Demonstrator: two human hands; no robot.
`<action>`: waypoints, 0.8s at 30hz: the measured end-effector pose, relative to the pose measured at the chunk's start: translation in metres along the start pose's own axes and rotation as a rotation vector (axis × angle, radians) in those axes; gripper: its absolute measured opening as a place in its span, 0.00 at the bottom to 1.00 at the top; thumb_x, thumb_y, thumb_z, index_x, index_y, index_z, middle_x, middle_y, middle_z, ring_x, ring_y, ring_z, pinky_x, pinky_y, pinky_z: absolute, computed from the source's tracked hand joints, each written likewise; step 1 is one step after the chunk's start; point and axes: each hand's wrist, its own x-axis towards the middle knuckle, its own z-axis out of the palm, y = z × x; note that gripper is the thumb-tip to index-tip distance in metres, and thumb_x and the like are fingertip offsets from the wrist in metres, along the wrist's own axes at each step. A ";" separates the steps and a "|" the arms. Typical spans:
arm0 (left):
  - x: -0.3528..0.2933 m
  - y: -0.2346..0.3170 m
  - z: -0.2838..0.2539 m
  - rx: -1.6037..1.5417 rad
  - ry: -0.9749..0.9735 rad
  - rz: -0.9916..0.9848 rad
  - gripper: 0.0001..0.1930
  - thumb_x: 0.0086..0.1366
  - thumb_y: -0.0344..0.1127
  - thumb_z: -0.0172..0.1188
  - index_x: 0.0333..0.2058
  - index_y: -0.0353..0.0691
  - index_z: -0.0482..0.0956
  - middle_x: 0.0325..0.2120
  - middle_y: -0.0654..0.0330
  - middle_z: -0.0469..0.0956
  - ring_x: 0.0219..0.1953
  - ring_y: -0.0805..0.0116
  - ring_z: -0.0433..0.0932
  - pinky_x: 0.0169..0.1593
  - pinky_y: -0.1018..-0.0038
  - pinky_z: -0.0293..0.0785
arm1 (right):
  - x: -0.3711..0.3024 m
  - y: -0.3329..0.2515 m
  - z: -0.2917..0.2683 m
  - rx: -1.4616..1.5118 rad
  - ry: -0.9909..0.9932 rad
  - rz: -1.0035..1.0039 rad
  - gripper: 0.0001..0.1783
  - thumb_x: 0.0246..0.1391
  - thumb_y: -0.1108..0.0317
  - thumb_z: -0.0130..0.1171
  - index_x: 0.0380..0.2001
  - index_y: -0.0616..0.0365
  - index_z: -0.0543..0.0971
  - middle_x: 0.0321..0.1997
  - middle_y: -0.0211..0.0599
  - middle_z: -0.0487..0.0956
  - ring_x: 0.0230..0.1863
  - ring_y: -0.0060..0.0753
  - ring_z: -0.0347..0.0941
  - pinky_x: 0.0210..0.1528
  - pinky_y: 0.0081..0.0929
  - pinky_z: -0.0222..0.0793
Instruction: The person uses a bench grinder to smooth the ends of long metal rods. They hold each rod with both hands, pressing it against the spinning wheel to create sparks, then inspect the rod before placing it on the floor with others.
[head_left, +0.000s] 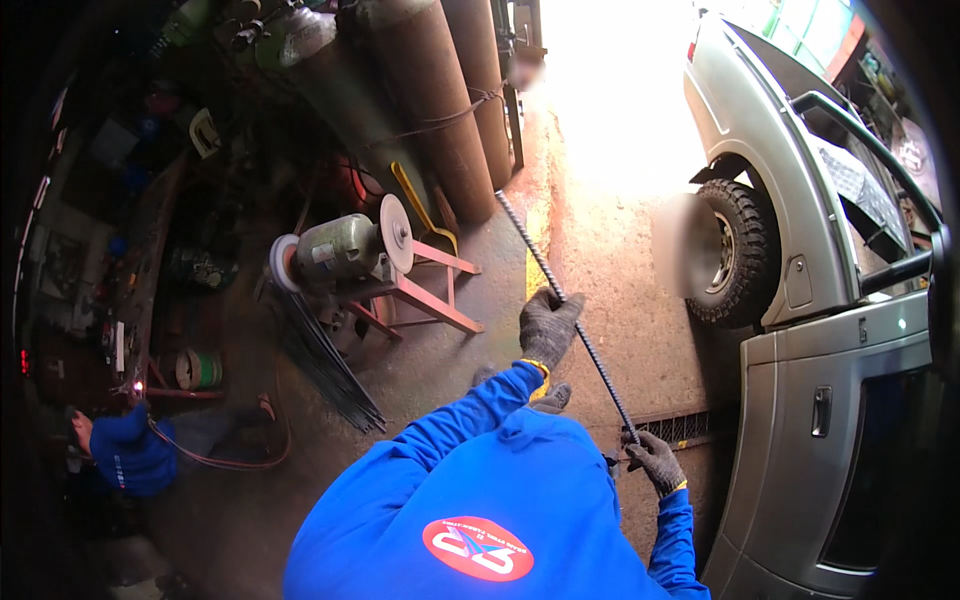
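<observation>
A long ribbed steel rebar runs slantwise in front of my body, from far left to near right. My left hand, in a grey knit glove with a yellow cuff, is closed round its middle. Near its lower end my right hand, gloved alike, grips it. The rebar's far tip points up beside the brown gas cylinders. To the left of my left hand stands a bench grinder with a pale disc facing the rebar, the two apart. Its red metal stand rests on the floor.
A bundle of thin dark bars leans by the grinder. Tall gas cylinders stand beyond it. A silver pickup lines the right side, near a floor grate. At far left a co-worker in blue bends beside a bright spark.
</observation>
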 end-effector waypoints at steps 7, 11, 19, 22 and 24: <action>0.047 -0.090 -0.062 -0.395 -0.053 -0.332 0.08 0.60 0.35 0.63 0.28 0.39 0.76 0.20 0.60 0.75 0.24 0.68 0.78 0.30 0.72 0.77 | -0.026 -0.037 0.063 -0.155 0.053 0.065 0.21 0.64 0.59 0.57 0.56 0.58 0.77 0.22 0.17 0.68 0.20 0.12 0.60 0.20 0.15 0.58; 0.055 -0.097 -0.112 -0.837 -0.257 -0.666 0.09 0.61 0.40 0.62 0.30 0.42 0.76 0.21 0.63 0.75 0.23 0.66 0.74 0.28 0.70 0.73 | -0.027 -0.047 0.102 -0.159 0.007 0.057 0.22 0.66 0.56 0.55 0.56 0.58 0.77 0.19 0.17 0.65 0.17 0.11 0.58 0.16 0.14 0.54; 0.068 -0.102 -0.159 -1.000 -0.231 -0.715 0.15 0.66 0.49 0.58 0.33 0.42 0.75 0.18 0.67 0.69 0.20 0.69 0.66 0.25 0.71 0.65 | -0.016 -0.048 0.151 0.073 -0.106 0.269 0.27 0.66 0.48 0.51 0.56 0.58 0.77 0.17 0.18 0.64 0.14 0.14 0.56 0.14 0.17 0.51; 0.072 -0.099 -0.165 -1.059 -0.189 -0.735 0.13 0.68 0.45 0.56 0.32 0.42 0.73 0.17 0.70 0.65 0.19 0.73 0.62 0.24 0.74 0.62 | -0.009 -0.045 0.159 0.192 -0.154 0.340 0.25 0.66 0.49 0.51 0.55 0.56 0.78 0.17 0.18 0.64 0.13 0.14 0.55 0.14 0.18 0.48; 0.079 -0.107 -0.173 -1.088 -0.244 -0.756 0.11 0.68 0.43 0.56 0.33 0.42 0.72 0.17 0.71 0.63 0.18 0.75 0.61 0.23 0.75 0.60 | -0.007 -0.050 0.164 -0.013 -0.172 0.177 0.19 0.64 0.63 0.51 0.55 0.56 0.77 0.26 0.27 0.73 0.21 0.19 0.66 0.21 0.20 0.62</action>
